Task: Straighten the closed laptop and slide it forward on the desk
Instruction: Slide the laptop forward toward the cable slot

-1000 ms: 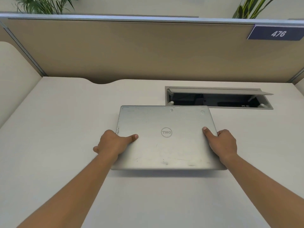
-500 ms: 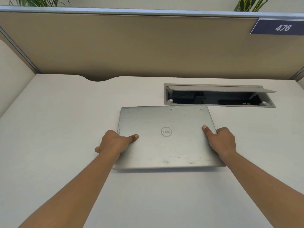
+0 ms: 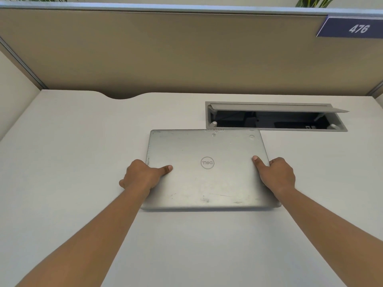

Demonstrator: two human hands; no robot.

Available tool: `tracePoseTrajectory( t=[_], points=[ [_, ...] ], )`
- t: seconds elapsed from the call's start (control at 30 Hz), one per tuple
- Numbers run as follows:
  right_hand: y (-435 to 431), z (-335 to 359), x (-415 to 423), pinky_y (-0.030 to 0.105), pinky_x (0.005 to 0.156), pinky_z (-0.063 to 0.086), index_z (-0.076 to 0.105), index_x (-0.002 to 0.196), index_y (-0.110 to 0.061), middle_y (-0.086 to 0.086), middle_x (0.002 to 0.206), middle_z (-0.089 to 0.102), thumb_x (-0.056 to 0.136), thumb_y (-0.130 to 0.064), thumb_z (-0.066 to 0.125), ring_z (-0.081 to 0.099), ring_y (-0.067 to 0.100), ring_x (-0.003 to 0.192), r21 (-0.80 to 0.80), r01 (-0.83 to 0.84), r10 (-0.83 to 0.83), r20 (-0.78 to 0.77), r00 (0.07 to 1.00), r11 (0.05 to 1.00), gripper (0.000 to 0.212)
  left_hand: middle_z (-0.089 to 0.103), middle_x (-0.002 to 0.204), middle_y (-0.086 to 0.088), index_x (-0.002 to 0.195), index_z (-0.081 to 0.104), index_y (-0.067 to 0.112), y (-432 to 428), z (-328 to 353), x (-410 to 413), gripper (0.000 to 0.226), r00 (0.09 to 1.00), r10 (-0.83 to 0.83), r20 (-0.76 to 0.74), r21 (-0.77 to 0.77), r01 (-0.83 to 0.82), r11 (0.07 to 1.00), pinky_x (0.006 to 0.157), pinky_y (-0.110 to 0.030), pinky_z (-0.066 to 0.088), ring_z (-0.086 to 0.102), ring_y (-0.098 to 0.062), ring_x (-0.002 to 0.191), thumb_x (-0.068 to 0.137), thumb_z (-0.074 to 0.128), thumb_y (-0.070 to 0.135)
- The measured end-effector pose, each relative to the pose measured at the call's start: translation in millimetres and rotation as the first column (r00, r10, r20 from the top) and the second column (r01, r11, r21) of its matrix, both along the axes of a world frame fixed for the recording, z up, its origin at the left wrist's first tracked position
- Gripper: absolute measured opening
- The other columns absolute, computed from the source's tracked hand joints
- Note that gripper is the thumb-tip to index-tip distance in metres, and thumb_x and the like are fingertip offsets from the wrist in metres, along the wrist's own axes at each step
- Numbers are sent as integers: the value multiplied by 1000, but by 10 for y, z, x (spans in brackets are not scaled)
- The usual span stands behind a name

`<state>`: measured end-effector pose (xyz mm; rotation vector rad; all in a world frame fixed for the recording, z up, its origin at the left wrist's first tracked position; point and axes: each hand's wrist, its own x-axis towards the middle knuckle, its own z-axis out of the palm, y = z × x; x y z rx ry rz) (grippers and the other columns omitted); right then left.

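Note:
A closed silver laptop (image 3: pixel 207 183) with a round logo lies flat on the white desk (image 3: pixel 72 162), its edges nearly square to the desk. My left hand (image 3: pixel 141 177) grips its left edge, thumb resting on the lid. My right hand (image 3: pixel 277 175) grips the right edge the same way, thumb on top. The fingers of both hands are hidden beside or under the laptop's sides. The laptop's far edge lies just short of the cable box opening.
An open cable box (image 3: pixel 275 119) with a raised grey flap is sunk into the desk behind the laptop, to the right. A tan partition (image 3: pixel 165 54) walls the desk's far side, with a blue "476" sign (image 3: pixel 352 27) at the upper right.
The laptop with both hands on it has shifted slightly forward, towards the cable box. The grip of both hands is the same.

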<state>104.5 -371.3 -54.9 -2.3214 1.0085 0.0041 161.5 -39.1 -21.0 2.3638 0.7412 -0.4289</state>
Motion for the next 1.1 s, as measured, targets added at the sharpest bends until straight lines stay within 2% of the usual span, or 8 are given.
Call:
tracePoseTrajectory(
  t=[0.13, 0.27, 0.43, 0.57, 0.7, 0.8, 0.93, 1.1],
  points=[
    [8, 7, -3, 33, 54, 34, 50, 75, -6, 9, 68, 61, 82, -66, 54, 56, 29, 65, -51, -15, 14, -14, 1000, 999, 61, 60, 78, -4, 71, 44, 14, 3, -23, 3, 66, 1000, -14, 6, 25, 14, 1000, 94, -44, 41, 56, -31, 81, 57, 82, 67],
    [6, 0, 4, 31, 50, 32, 53, 80, -4, 11, 72, 65, 82, -67, 54, 56, 26, 63, -80, -19, 16, -46, 999, 997, 62, 64, 85, -6, 71, 45, 14, 18, -74, -2, 67, 999, -38, 28, 43, 37, 998, 89, -43, 39, 59, -32, 85, 57, 80, 69],
    [32, 6, -17, 36, 69, 41, 53, 104, -2, 12, 100, 63, 85, -59, 57, 53, 31, 84, -64, -37, 35, -33, 999, 997, 60, 64, 104, -8, 95, 56, 10, 38, -179, -56, 80, 995, -78, 68, 116, 70, 991, 92, -46, 43, 61, -33, 97, 55, 71, 78],
    [144, 53, -55, 44, 85, 48, 52, 119, -3, 17, 119, 59, 85, -54, 59, 56, 37, 105, -134, -56, 60, 20, 998, 989, 62, 55, 120, -14, 117, 54, 5, -58, -209, -210, 79, 962, -183, 202, 270, 125, 955, 94, -47, 41, 54, -35, 113, 74, 65, 69],
    [374, 85, -70, 47, 102, 39, 44, 138, -8, 13, 141, 50, 83, -63, 55, 46, 35, 128, -314, -157, 180, 43, 983, 936, 79, 55, 132, -17, 131, 51, 1, -134, -311, -329, 74, 843, -411, 347, 442, 239, 865, 99, -46, 38, 52, -35, 121, 85, 59, 58],
    [543, 37, -79, 45, 117, 24, 31, 151, -10, 9, 160, 28, 86, -66, 46, 22, 28, 148, -343, -315, 340, 16, 940, 885, 87, 48, 149, -16, 142, 45, 2, -230, -364, -365, 77, 744, -567, 353, 474, 380, 794, 111, -46, 32, 40, -31, 141, 90, 49, 59],
    [745, -50, -82, 41, 122, 11, 21, 155, -14, 4, 166, 13, 89, -66, 37, 7, 22, 152, -351, -510, 535, -32, 844, 785, 85, 23, 166, -8, 155, 25, 7, -388, -396, -341, 85, 669, -660, 342, 382, 543, 748, 123, -37, 12, 13, -22, 154, 93, 41, 63],
    [803, -77, -87, 39, 123, 5, 18, 156, -17, 2, 166, 12, 92, -65, 26, 2, 21, 153, -370, -574, 585, -96, 805, 730, 81, 13, 168, -6, 158, 14, 9, -463, -439, -334, 91, 650, -688, 323, 378, 578, 723, 125, -34, 5, 5, -20, 155, 91, 31, 68]
  ],
)
